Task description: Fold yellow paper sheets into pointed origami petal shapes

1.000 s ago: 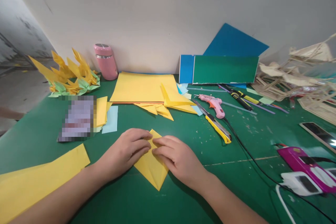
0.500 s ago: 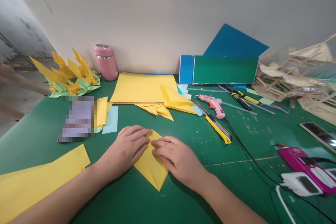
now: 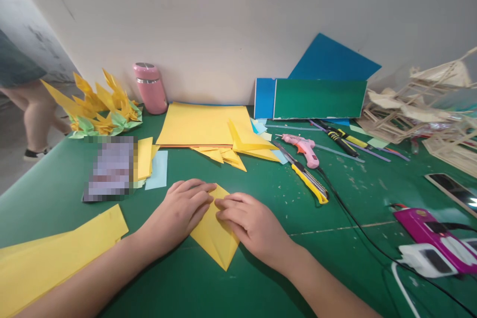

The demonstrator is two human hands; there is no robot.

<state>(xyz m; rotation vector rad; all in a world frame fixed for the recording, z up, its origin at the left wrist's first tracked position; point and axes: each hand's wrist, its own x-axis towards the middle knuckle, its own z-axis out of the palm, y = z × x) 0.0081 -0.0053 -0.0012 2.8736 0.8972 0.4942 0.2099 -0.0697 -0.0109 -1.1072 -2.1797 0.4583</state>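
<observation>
A yellow sheet of origami paper, folded into a kite or diamond shape with a point toward me, lies on the green table. My left hand presses on its left edge, fingers bent together near the top corner. My right hand grips the right edge, with its fingertips close to those of the left near the middle crease. Both hands are closed on the paper; the thumbs are mostly hidden.
Yellow sheets lie under my left forearm. Behind are a paper stack, folded pieces, a utility knife and a pink glue gun with its cord. A power bank sits right; origami flowers stand left.
My hands and the folded paper stay almost still. At the far left, a person in the background has moved, and now the legs and a shoe show.
</observation>
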